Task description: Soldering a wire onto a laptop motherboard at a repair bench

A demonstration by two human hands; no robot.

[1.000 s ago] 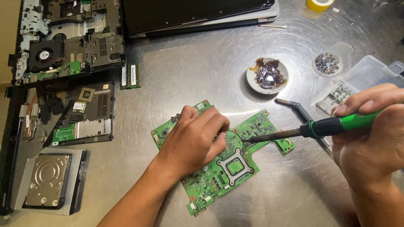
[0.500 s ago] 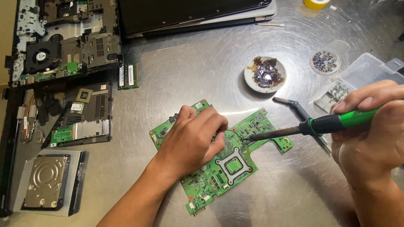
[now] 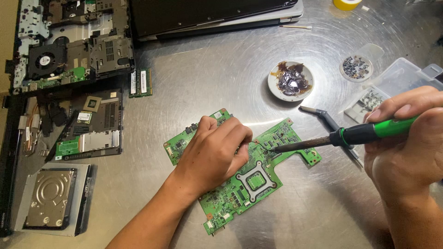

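Here our left hand (image 3: 213,154) presses curled fingers on the green printed circuit board (image 3: 251,180), perhaps pinching wire; right hand (image 3: 406,147) grips the green-handled soldering iron (image 3: 341,137), tip just right of them.

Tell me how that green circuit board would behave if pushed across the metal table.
The circuit board is a flat, thin rigid sheet, so it would likely slide rather than flex. The brushed-metal table looks smooth, so it would probably skid easily; the left hand resting on it likely checks that. Its small parts look fragile, so pushing at the edges seems safer.
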